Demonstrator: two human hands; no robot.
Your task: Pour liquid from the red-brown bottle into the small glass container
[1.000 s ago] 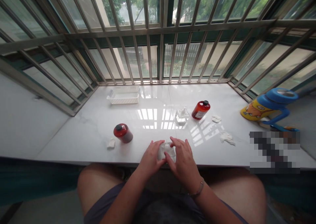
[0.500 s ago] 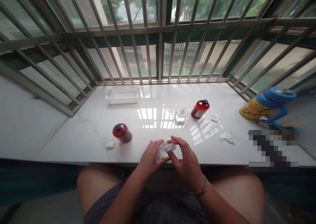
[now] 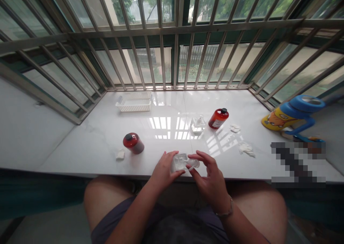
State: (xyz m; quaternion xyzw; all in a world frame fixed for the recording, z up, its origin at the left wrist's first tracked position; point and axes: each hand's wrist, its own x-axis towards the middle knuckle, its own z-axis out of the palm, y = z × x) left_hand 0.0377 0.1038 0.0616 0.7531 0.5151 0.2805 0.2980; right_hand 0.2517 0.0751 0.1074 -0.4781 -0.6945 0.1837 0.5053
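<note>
holding the clear container (image 3: 178, 161) firmly with my left grip (image 3: 163, 169), i needed my right grip (image 3: 211, 173), pinching the clear lid (image 3: 194, 163), to be gentle and level.

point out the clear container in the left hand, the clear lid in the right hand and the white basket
clear container (image 3: 177, 167): head view, on its near side
clear lid (image 3: 194, 163): head view, on its middle
white basket (image 3: 135, 108): head view, on its near wall
</note>
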